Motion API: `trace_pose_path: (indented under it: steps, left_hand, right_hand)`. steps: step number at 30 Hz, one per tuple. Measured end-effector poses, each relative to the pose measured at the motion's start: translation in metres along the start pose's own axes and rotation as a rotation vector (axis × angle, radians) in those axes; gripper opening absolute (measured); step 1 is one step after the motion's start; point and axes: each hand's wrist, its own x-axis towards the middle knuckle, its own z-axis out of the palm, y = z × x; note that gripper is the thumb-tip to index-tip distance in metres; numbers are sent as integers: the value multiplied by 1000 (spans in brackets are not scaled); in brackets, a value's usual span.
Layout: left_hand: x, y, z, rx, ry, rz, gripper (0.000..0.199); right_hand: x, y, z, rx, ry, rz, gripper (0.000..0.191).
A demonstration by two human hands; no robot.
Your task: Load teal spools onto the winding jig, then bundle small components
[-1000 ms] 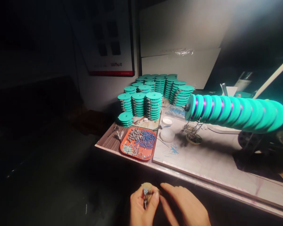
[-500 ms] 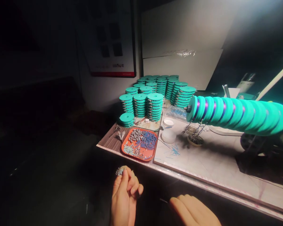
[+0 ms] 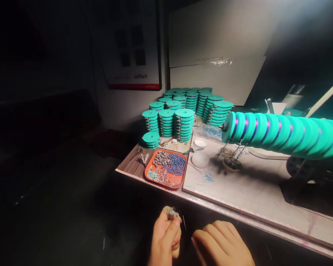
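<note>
Low in front of the table edge, my left hand is closed, its thumb pressed over a small cluster of pale blue and silvery bits that sticks out at the top. What these bits are is too small to make out. To its right, my right hand shows its back, with the fingers curled under and the fingertips hidden. A thin pale line shows in the gap between both hands; whether either hand grips it I cannot tell.
Beyond the hands, an orange tray on the table holds grey weights, blue tubes and small metal parts. Stacks of green spools stand behind it. A row of green spools on a shaft juts in from the right, above small bowls.
My left hand has moved right and slightly down, closer to my right hand. My right hand has shifted a little left and up. The view has turned slightly.
</note>
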Motion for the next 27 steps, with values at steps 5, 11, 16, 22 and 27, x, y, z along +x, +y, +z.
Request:
trace_pose_path:
  steps: [5,11,16,22,27]
  left_hand:
    - [0,-1,2,8,32,-4,48]
    - [-1,2,4,-25,2,-33,46]
    - [-1,0,3,-8,2,-6,43]
    - [-1,-1,4,-21,8,8,43]
    - [0,-6,2,-1,37,47,41]
  right_hand:
    - [0,-2,6,36,56,44,21]
    - [9,0,-2,-8,-27,-54,18]
    - [6,0,0,-7,0,-14,19]
    - [1,-2,4,17,39,21,19]
    - [2,-4,5,18,56,35,21]
